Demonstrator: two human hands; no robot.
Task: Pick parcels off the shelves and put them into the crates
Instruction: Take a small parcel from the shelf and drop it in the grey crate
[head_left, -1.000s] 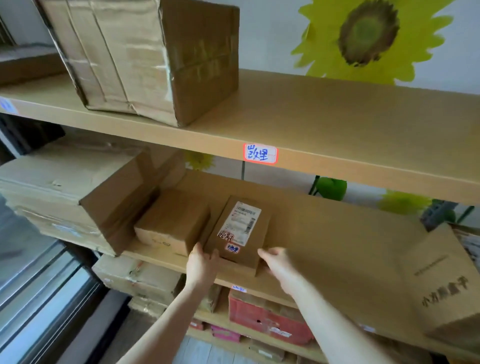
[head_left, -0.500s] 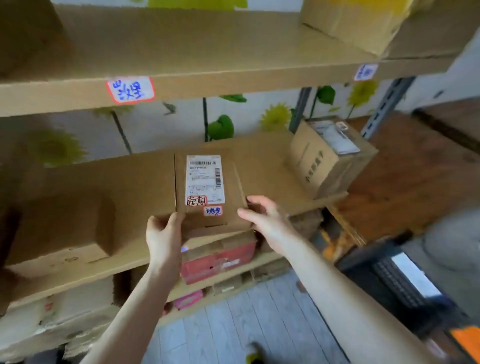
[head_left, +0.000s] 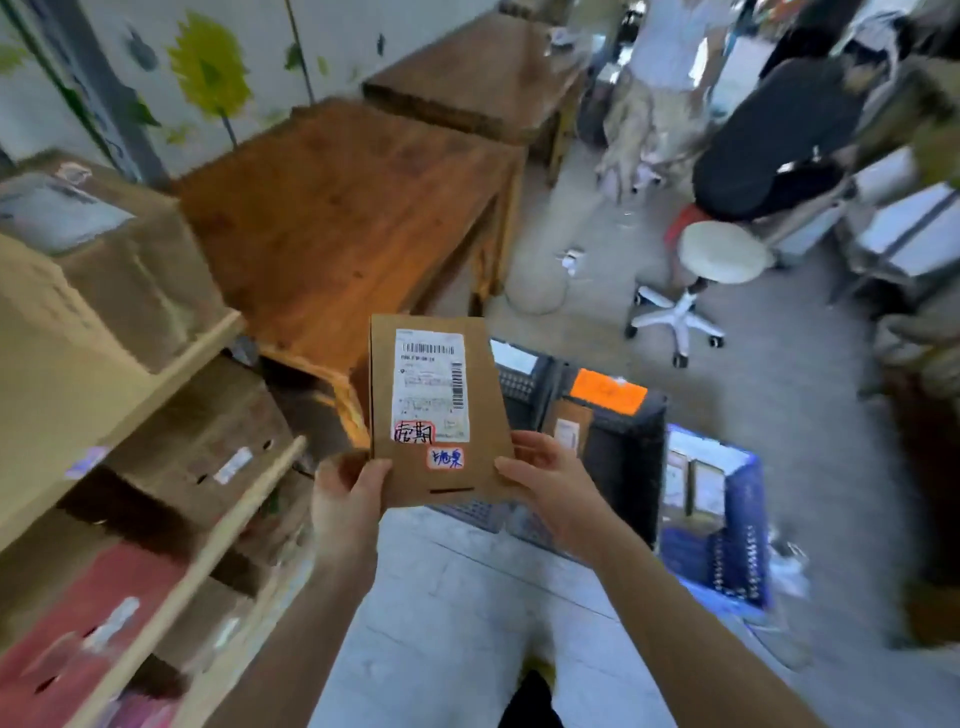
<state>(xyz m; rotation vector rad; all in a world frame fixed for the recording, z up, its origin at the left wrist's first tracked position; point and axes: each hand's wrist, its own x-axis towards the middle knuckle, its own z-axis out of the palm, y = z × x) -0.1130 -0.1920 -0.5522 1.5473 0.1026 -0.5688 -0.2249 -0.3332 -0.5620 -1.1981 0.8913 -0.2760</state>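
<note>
Between both hands, flat brown cardboard parcel (head_left: 488, 415) is held up off the floor, white shipping label (head_left: 430, 384) facing the camera, barcode at the top. Two small handwritten stickers sit under the label, one red-outlined (head_left: 413, 432), one with blue writing (head_left: 445, 458).

Left hand (head_left: 345, 499) grips the parcel's lower left corner, thumb on the front face, fingers behind. Right hand (head_left: 550, 483) grips the lower right edge, thumb on the front, fingers curled round the side. The parcel sticks up above both hands, slightly tilted.

Just behind the parcel on the floor stands a black plastic crate (head_left: 623, 467) with an orange tag (head_left: 608, 397); a brown parcel (head_left: 569, 428) stands upright in it. Blue plastic crate (head_left: 737, 540) is just beside it on the right, with labelled parcels inside.

Wooden shelves (head_left: 208, 353) with cardboard boxes run along the left. Brown wooden table (head_left: 353, 218) is behind the parcel. White round stool (head_left: 722, 254) and a person in a dark top (head_left: 779, 135) are well apart, upper right, blurred.
</note>
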